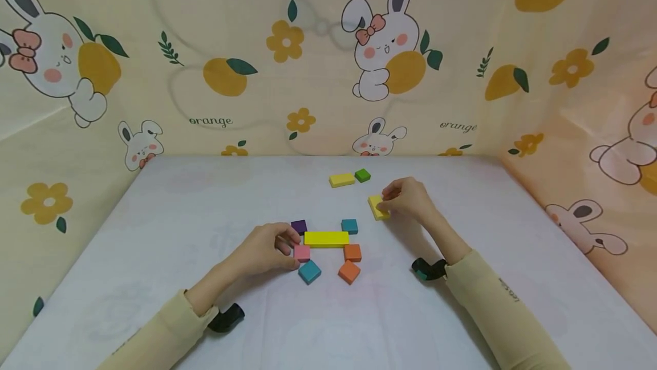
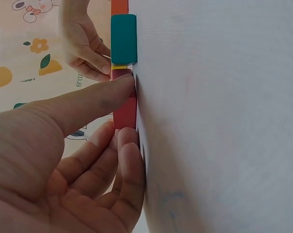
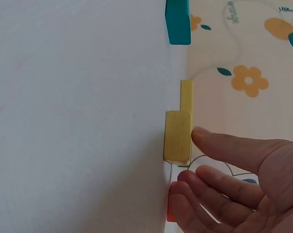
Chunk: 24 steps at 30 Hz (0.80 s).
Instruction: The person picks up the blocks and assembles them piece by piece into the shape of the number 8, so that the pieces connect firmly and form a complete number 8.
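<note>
My left hand holds a small pink block between its thumb and fingers, seen closely in the left wrist view. Touching that block is a long bright-yellow block, in the middle of the grouped pieces. Farther right, my right hand has its thumb on a pale yellow block, with the fingertips at its right side. Partly hidden by these fingers in the right wrist view is a red piece. A purple block lies beyond my left fingers.
Around the long block lie a teal block, two orange blocks and another teal block. Toward the back are another pale yellow block and a green block. A patterned backdrop borders the white table.
</note>
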Motion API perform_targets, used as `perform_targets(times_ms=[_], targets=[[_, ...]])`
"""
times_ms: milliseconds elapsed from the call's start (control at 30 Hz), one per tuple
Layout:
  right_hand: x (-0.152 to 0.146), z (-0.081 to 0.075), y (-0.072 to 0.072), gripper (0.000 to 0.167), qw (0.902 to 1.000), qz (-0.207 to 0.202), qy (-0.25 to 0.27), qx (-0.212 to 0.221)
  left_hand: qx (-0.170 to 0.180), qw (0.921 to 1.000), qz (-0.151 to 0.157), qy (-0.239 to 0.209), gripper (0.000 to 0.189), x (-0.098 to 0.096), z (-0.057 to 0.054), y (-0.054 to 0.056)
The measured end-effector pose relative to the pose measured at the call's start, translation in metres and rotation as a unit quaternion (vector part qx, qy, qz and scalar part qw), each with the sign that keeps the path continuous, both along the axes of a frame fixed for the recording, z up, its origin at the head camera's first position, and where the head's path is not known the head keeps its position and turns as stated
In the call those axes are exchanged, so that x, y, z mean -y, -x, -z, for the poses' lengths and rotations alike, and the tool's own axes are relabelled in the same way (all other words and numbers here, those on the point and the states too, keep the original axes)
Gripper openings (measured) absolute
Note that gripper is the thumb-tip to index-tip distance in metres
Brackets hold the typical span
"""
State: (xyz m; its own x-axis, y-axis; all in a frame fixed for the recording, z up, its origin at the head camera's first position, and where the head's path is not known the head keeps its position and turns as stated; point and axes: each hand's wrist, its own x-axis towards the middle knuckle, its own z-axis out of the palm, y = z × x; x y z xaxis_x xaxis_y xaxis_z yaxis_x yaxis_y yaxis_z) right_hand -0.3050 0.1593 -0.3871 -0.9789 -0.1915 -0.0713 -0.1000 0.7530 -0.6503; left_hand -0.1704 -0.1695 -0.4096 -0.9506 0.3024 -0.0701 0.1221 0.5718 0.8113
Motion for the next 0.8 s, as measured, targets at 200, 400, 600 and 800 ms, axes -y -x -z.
perform_targets(times_ms=[200, 400, 600, 800], targets=[[-0.0002, 0.0007, -0.0007, 0.035, 0.9999, 0.001, 0.004, 0.014, 0.0, 1.0, 0.003, 0.0, 0.037, -0.0009, -0.002, 0.0001], [0.0022, 0.0001, -0.001, 0.037, 0.9992, -0.041, 0.005, 0.003, 0.005, 1.0, -0.003, 0.004, 0.036, -0.001, -0.0021, -0.0003], [0.0039, 0.0003, 0.0001, 0.046, 0.9963, -0.085, 0.002, 0.016, 0.007, 0.9999, -0.007, 0.004, 0.037, -0.0001, -0.0004, -0.0004], [0.0038, -0.0015, -0.0018, 0.046, 0.9962, -0.083, -0.009, 0.025, 0.003, 1.0, -0.003, -0.001, 0.036, 0.0004, 0.0001, 0.0]])
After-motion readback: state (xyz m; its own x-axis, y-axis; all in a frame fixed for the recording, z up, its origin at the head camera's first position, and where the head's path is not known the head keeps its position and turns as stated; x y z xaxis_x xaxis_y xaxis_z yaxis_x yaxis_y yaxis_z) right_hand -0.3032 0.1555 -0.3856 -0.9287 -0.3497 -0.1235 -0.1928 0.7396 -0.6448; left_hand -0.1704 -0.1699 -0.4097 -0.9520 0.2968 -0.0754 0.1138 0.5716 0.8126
